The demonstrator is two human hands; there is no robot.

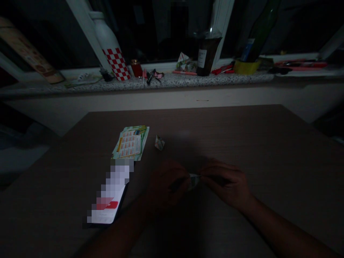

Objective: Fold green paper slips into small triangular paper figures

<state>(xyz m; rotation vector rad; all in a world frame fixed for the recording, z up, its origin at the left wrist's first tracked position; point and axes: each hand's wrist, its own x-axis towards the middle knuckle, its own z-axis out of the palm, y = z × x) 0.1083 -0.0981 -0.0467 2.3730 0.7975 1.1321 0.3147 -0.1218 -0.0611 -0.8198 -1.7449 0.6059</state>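
Over the middle of the dim table, a small folded piece of paper is pinched between both hands. My left hand is closed on its left side, fingertips pressed together. From the right, my right hand grips the paper's other edge between thumb and fingers. Much of the paper is hidden by the fingers and the low light. A small folded paper shape stands on the table beyond my left hand. Left of it lies a stack of printed paper cards.
A lit phone lies left of my left forearm, touching or close to the cards. On the stone windowsill stand a red-and-white checked bottle, a dark drink cup, a yellow container and several small items.
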